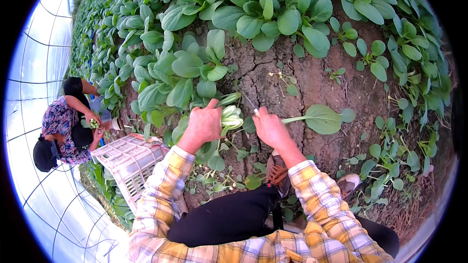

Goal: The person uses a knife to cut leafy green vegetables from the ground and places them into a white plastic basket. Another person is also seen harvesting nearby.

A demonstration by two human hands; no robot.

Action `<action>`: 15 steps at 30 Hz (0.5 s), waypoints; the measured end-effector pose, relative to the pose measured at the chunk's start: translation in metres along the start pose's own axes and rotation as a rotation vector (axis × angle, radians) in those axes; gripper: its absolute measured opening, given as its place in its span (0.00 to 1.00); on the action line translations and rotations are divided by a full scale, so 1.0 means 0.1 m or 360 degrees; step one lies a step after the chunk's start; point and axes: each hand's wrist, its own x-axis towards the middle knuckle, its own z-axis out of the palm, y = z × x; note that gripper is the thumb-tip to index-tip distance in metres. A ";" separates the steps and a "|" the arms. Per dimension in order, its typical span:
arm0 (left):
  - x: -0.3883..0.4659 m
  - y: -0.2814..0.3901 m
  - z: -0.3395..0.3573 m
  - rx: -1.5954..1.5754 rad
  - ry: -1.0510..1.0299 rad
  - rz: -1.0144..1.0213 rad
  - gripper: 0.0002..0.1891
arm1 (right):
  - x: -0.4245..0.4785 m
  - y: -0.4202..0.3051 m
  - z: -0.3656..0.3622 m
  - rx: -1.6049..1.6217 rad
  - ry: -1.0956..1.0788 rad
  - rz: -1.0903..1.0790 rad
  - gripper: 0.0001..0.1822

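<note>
My left hand [205,123] is closed around a bunch of cut bok choy [231,117], its pale stem ends facing right and its leaves hanging below the wrist. Just to the right, my right hand [271,127] grips a small knife [250,101] by its handle. The thin blade slants up and left over cracked soil, apart from the bunch. A single bok choy leaf [323,119] extends rightward from beside my right hand; whether it is held or lies on the ground, I cannot tell. Rooted bok choy [188,64] grows just beyond my left hand.
A pale plastic crate [128,160] stands left of my left arm. Behind it another person [67,124] crouches, holding greens. Dense bok choy [268,11] grows ahead, with small seedlings [374,58] to the right. My shoes [278,171] rest on soil among loose leaves.
</note>
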 end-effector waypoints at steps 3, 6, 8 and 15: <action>-0.03 0.00 0.02 -0.0026 0.0004 -0.0016 0.20 | -0.01 -0.02 0.02 -0.0012 -0.0008 0.0035 0.16; -0.10 -0.02 0.05 -0.0091 0.0034 -0.0055 0.20 | -0.08 0.02 0.05 0.0014 -0.0049 0.0041 0.16; -0.16 -0.02 0.00 -0.0048 0.0055 -0.0077 0.20 | -0.16 0.16 0.08 0.0074 -0.0060 0.0026 0.15; -0.22 0.14 -0.50 0.0298 0.0179 -0.0123 0.19 | 0.39 -0.15 -0.19 0.0205 0.0325 -0.0259 0.14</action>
